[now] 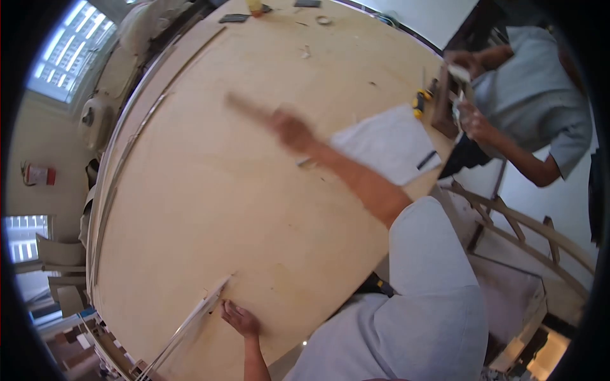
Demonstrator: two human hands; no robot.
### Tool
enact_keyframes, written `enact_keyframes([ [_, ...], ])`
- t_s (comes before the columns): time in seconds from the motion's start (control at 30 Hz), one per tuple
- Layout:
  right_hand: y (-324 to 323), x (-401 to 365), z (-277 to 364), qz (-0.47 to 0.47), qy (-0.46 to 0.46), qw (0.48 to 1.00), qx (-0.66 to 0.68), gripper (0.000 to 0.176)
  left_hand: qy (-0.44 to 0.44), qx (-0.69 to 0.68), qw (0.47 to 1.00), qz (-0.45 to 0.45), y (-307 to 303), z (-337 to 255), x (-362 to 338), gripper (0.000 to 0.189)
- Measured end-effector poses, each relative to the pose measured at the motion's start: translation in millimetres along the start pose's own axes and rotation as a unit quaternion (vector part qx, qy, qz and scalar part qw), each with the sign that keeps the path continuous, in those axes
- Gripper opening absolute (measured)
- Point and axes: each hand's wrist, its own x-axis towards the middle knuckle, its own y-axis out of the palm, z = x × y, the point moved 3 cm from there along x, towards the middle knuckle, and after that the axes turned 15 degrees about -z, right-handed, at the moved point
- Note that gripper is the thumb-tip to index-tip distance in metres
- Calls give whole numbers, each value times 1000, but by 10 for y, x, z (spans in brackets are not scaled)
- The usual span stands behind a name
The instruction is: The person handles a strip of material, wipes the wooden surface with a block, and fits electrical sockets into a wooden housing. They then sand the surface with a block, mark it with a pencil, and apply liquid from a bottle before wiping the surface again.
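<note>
My left hand (241,319) rests on the large pale wooden tabletop (254,209), fingers stretched out. Close to its fingertips runs a bundle of thin, whitish strips (190,319), reaching off toward the lower left edge. Further up, over the middle of the table, my right hand (293,131) is smeared by motion but closed around a short brown, wood-like stick (246,108) pointing to the upper left. Its exact kind is lost in the blur. Beneath my right forearm lies a white sheet (387,145), with a small grey piece (304,162) near the wrist.
At the right, a person (534,95) works with both hands on a brown wooden piece (447,105). Yellow-and-black tools (419,103) lie beside it, and a dark bar (426,159) on the sheet. Long thin strips (127,149) follow the left edge; a tape roll (324,20) sits far back.
</note>
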Motion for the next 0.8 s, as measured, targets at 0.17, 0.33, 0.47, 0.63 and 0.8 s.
enact_keyframes([
  [0.17, -622, -1130, 1491, 141, -21, 989, 49, 60, -8, -6, 1000, 1, 30, 36, -46, 39],
  [0.33, -1118, -601, -33, 154, 85, 970, -170, 53, 21, 8, 1000, -17, -49, -24, -16, 37],
  [0.47, -1148, -294, 16, 147, 78, 956, -241, 52, 27, -1, 999, -32, -45, -3, -58, 36],
  [0.63, -1160, -1601, 1961, 193, -15, 981, -29, 51, 45, -8, 999, -30, -98, -36, -71, 35],
  [0.8, -2354, -2450, 2066, 229, 32, 972, -44, 50, 44, -2, 999, -31, -43, 21, -100, 34],
])
